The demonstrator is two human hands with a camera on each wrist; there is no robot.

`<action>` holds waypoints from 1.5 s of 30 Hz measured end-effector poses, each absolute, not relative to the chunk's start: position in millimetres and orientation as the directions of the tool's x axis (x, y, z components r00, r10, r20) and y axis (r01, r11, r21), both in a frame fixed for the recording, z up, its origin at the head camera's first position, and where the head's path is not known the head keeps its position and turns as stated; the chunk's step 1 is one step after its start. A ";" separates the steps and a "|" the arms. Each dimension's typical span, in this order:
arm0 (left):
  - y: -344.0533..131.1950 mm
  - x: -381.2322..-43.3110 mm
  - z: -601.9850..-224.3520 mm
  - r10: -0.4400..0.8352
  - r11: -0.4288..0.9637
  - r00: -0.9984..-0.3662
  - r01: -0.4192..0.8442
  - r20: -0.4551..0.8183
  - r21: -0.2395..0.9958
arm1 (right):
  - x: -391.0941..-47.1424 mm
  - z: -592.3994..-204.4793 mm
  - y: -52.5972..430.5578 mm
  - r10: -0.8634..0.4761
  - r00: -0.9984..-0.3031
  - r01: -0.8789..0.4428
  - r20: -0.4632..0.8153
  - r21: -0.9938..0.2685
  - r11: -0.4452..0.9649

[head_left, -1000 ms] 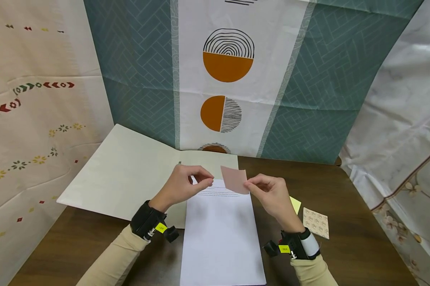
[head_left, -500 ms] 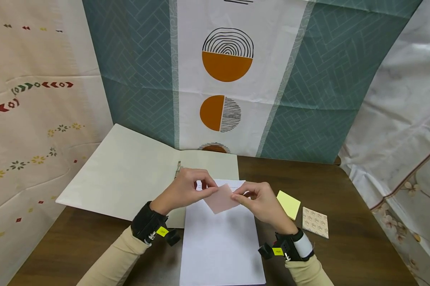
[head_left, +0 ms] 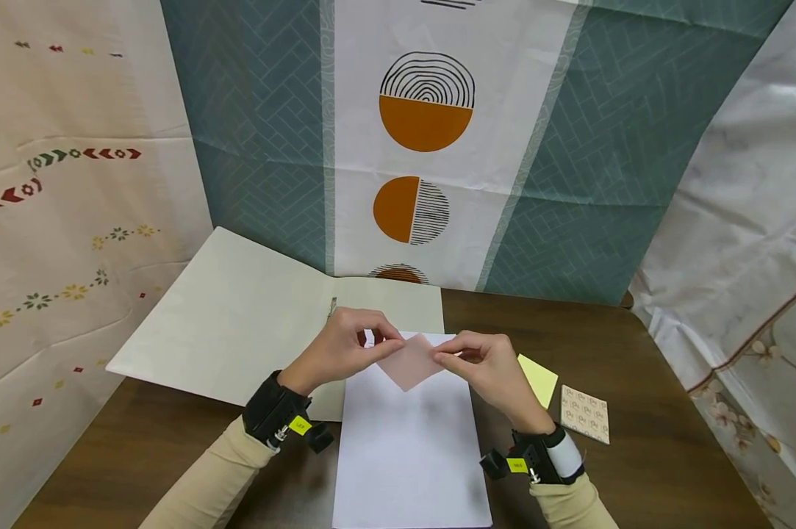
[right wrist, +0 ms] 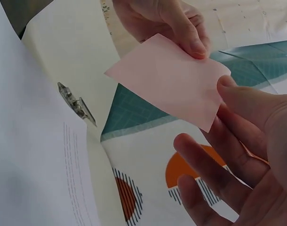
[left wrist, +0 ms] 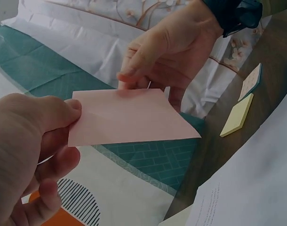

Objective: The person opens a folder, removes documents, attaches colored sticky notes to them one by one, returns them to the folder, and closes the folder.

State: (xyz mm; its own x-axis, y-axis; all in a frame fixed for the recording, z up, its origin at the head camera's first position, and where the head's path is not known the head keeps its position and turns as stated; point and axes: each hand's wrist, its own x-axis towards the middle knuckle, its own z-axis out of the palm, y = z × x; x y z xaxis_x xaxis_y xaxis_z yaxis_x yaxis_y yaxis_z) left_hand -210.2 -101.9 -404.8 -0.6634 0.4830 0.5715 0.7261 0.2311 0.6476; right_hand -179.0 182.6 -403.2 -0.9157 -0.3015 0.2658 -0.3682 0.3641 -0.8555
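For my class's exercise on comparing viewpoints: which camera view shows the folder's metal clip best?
The right wrist view: the metal clip appears large and clear there. The head view shows just a small part beyond the left hand; the left wrist view doesn't show it.

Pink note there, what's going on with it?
A person is holding a pink note at its edges, pinched between the fingers and thumb of the left hand and of the right hand. It is held up above white paper, which partly overlaps an open folder. To the paper's right, a yellow pad and a patterned square lie on the table.
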 end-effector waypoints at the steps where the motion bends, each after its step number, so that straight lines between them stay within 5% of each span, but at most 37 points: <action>1: -102.3 -210.2 -404.6 0.472 0.237 -0.670 0.723 0.573 0.649 | -179.1 -403.0 183.7 -0.294 -0.919 -0.362 0.264 -0.861 0.358; 11: -107.8 -210.5 -398.2 0.292 0.264 -0.764 0.643 0.575 0.719 | -178.0 -400.7 195.2 -0.236 -0.937 -0.324 0.256 -0.889 0.325; 45: -106.2 -207.9 -404.3 0.358 0.258 -0.759 0.641 0.544 0.723 | -177.6 -396.9 189.0 -0.298 -0.853 -0.513 0.429 -0.796 0.321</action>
